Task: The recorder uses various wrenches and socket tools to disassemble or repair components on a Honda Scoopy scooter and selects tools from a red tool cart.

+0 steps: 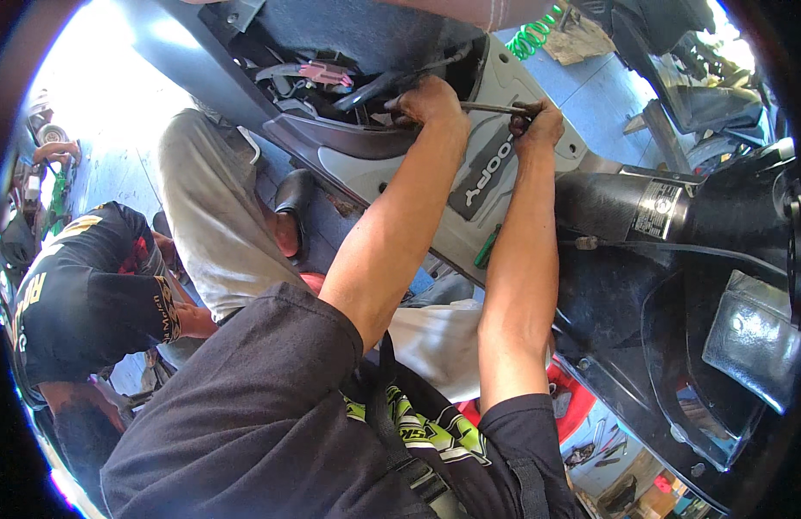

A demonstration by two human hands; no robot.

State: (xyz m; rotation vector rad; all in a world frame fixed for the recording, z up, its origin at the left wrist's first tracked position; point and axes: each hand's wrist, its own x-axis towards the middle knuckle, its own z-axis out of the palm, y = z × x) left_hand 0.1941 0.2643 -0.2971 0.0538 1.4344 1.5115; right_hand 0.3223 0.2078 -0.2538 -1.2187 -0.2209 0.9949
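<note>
Between my two hands runs a thin brownish rod-like piece (495,108), over the grey footboard (456,233) of a scooter. The fingers of my right hand (540,128) are closed round its right end. My left hand (430,102) reaches into the uncovered opening beside the footboard, its fingers curled; what they grip is hidden. The rod's other end disappears at this hand. Near the left fingers are a black hose (374,91) and a pink wire connector (325,74). A green handle (487,246) lies on the footboard by my right forearm.
The black scooter seat-side body (608,294) fills the right, with a thin cable (668,246) along it. A co-worker in a black shirt (98,294) bends down at the left. A coiled green hose (530,39) and another motorcycle (677,78) are beyond.
</note>
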